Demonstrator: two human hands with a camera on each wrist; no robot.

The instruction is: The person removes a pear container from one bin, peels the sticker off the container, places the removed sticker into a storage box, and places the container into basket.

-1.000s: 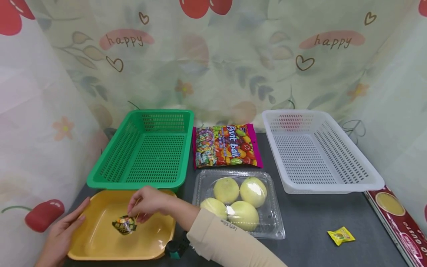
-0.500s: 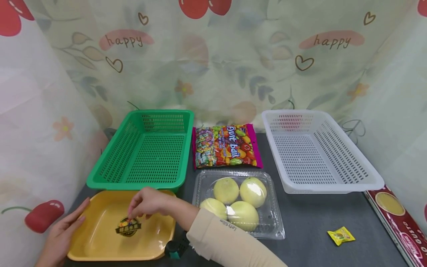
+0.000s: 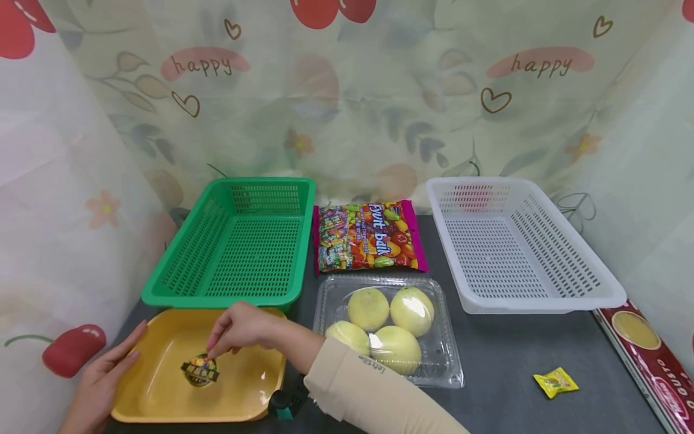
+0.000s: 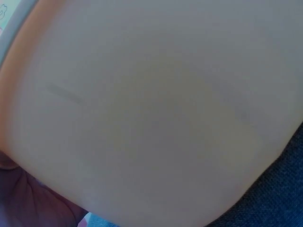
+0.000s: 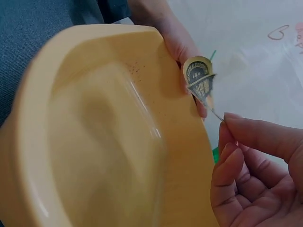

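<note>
A small black-and-gold printed tag [image 3: 199, 369] hangs over the yellow basin [image 3: 162, 404]. My right hand [image 3: 238, 331] pinches it by a thin string-like end between thumb and forefinger, plain in the right wrist view, where the tag [image 5: 200, 78] shows a rounded top and pointed lower part. The other right fingers curl in toward the palm. My left hand [image 3: 103, 380] holds the basin's left rim, thumb over the edge. In the left wrist view the basin's pale outer side [image 4: 156, 113] fills most of the picture, with part of the left hand [image 4: 33, 198] at lower left.
Behind the basin stands a green basket [image 3: 238, 301]; a white basket [image 3: 542, 304] is at the back right. Between them lies a candy bag [image 3: 368, 238], with a clear box [image 3: 450, 361] of round yellow-green fruit in front. A yellow-wrapped candy [image 3: 556, 382] and a red box [image 3: 645, 361] lie at right.
The tag has swung and turned in the right hand's pinch, facing the head camera half a second ago and now shifted slightly left. The left hand and basin stay in place.
</note>
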